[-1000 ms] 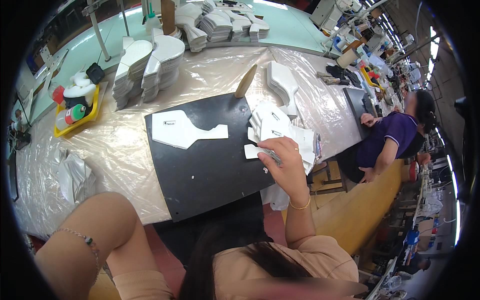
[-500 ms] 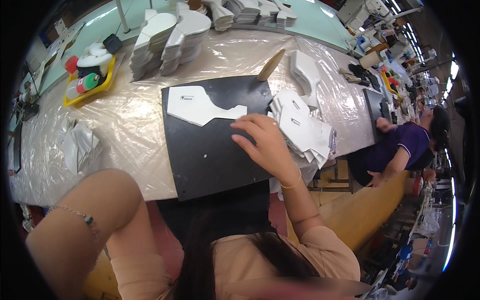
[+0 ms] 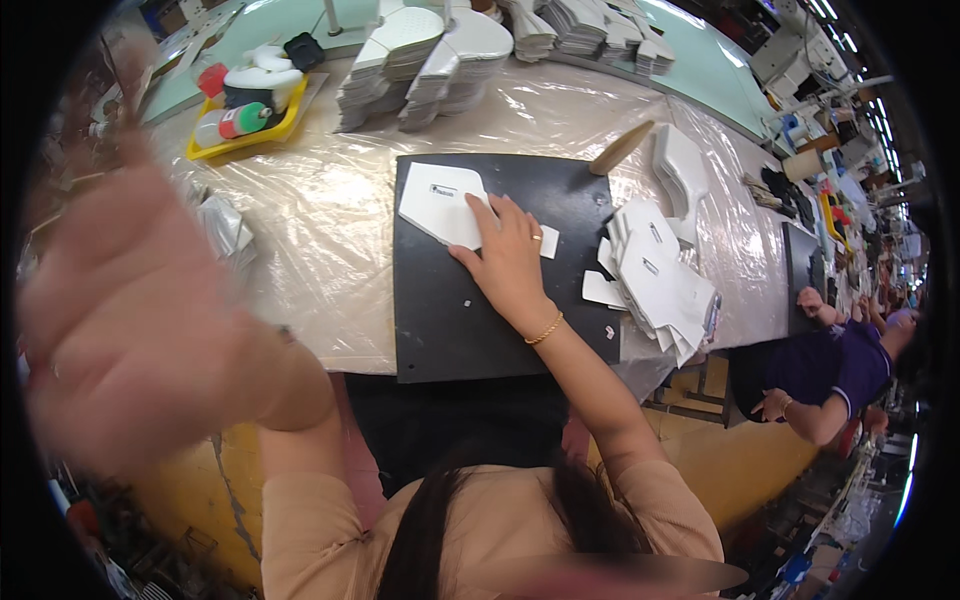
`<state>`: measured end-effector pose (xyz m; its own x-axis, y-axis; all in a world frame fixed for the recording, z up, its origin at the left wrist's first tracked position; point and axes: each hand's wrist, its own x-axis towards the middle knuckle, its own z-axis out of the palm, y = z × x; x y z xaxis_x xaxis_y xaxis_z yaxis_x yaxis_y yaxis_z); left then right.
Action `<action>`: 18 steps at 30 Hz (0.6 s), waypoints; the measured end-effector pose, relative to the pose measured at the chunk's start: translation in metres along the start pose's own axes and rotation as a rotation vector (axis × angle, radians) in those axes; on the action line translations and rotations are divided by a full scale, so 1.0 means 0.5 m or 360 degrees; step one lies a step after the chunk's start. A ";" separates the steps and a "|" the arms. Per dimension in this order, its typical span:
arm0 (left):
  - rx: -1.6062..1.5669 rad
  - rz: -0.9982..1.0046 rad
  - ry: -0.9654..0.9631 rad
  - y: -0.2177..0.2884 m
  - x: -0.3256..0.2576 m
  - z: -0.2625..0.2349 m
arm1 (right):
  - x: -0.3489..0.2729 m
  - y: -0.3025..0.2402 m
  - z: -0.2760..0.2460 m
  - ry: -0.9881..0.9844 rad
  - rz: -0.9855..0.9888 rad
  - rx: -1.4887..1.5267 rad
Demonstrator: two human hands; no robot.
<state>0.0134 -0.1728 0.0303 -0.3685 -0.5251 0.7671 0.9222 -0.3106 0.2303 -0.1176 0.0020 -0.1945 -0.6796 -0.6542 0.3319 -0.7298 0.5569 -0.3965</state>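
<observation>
A flat white cut-out panel (image 3: pixel 437 203) with a small dark printed mark lies on the black board (image 3: pixel 440 320). My right hand (image 3: pixel 508 250) rests over the panel's middle with its fingers apart, hiding the narrow part; the panel's far end shows beyond the hand. Raised close to the camera at the left is my left hand (image 3: pixel 150 320). It is smeared by motion, so its fingers and anything in them cannot be made out. Beside the board's right edge, a loose pile of similar white panels (image 3: pixel 655 270) partly overlaps it.
A pointed wooden stick (image 3: pixel 622 148) stands at the board's far right corner. Behind are stacks of white panels (image 3: pixel 400 60). A yellow tray (image 3: pixel 205 150) with a bottle is at the far left, near crumpled plastic (image 3: pixel 228 228). To the right, another person (image 3: pixel 825 370) sits working.
My left hand has swung up into view at the left. My right hand has moved left from the panel's narrow end onto its middle. The whole view has shifted.
</observation>
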 end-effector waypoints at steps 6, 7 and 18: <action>0.1968 -0.0939 0.0533 -0.116 -0.220 -0.177 | 0.003 -0.021 -0.047 -0.0169 0.0247 0.0749; 0.2072 -0.1247 0.0682 -0.114 -0.259 -0.191 | 0.000 -0.023 -0.057 -0.0232 0.0307 0.0939; 0.0703 -0.1719 0.0976 -0.018 -0.325 -0.072 | -0.111 -0.064 -0.241 -0.0085 0.0379 0.1581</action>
<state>0.0610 -0.1130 -0.1180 -0.8240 -0.4853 -0.2925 0.0491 -0.5753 0.8165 -0.0655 0.0821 -0.0972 -0.7771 -0.6173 0.1227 -0.1678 0.0154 -0.9857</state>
